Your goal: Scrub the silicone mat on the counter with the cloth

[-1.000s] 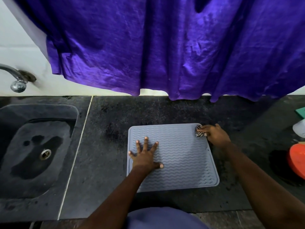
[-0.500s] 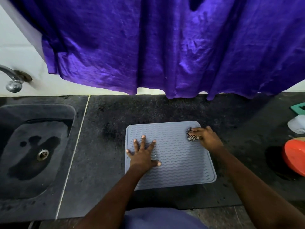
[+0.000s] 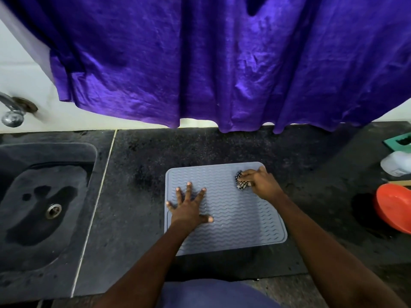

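Mat: one grey silicone mat (image 3: pixel 240 218), wavy-ribbed, lay flat on the dark stone counter (image 3: pixel 138 196), right in the middle of the view.
Left hand: and there it was, the left hand (image 3: pixel 189 207), planted palm-down on the mat's nine o'clock side. All five fingers were splayed wide, the thumb pointed towards three o'clock, and it held nothing.
Right hand: the right hand (image 3: pixel 263 183) was up at the mat's one o'clock corner, with its fingers curled round the cloth.
Cloth: one checked black-and-white cloth (image 3: pixel 241 181), balled up, poked out at the nine o'clock side of that hand and touched the ribs.
Sink: one dark sink (image 3: pixel 33 170) sat at the mat's nine o'clock, well apart, with one metal drain (image 3: pixel 53 211) amid wet patches.
Tap: one chrome tap (image 3: pixel 11 112) showed at ten o'clock on the white wall.
Curtain: one purple curtain (image 3: pixel 222 63) hung across twelve o'clock, its hem near the counter's back edge.
Three o'clock edge: one orange bowl (image 3: pixel 393 207), one white container (image 3: pixel 398 165) and one green moulded piece (image 3: pixel 400 143) were all cut off by the frame.
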